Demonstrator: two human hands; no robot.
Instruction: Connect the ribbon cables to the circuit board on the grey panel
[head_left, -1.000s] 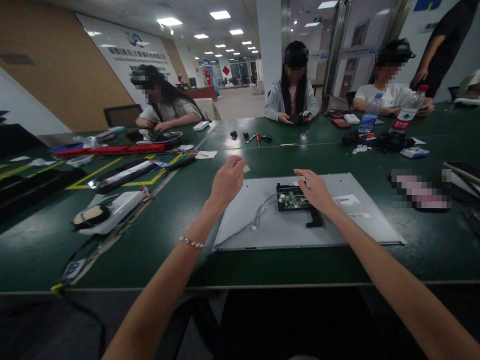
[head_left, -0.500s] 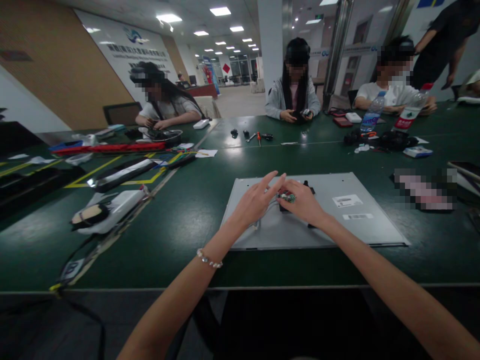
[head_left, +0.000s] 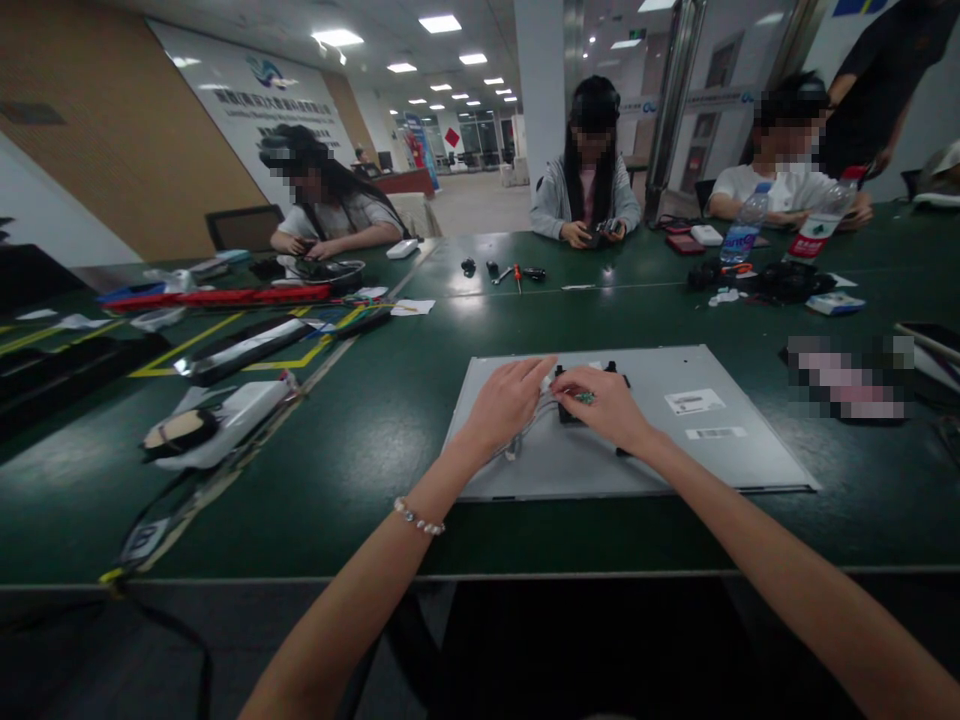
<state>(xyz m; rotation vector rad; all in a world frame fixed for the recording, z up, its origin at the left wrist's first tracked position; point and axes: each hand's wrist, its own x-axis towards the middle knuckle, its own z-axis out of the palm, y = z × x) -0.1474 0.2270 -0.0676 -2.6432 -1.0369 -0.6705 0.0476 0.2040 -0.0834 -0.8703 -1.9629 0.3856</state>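
Note:
A flat metal-backed panel (head_left: 645, 475) lies on the green table in front of me, with two labels on its right part. Over its middle, my right hand (head_left: 606, 402) is closed in a pinch around a small green circuit board (head_left: 584, 398), mostly hidden by the fingers. Grey cables (head_left: 529, 428) run from there down to the left across the panel. My left hand (head_left: 504, 402) is beside it, fingers together and long, thumb side against the cables; its grip is partly hidden. A black bracket-like part (head_left: 611, 370) sits on the panel behind my right hand.
Small tools, among them an orange screwdriver (head_left: 517, 279), lie beyond the panel. Bottles (head_left: 821, 222) and black items stand at the far right. On the left are a white wrapped bundle (head_left: 240, 420) and a long black case (head_left: 244, 345). Several people sit opposite.
My left fingers have come down and together, a little away from the right hand. The circuit board is now more covered by my right fingers. The panel has stayed in place.

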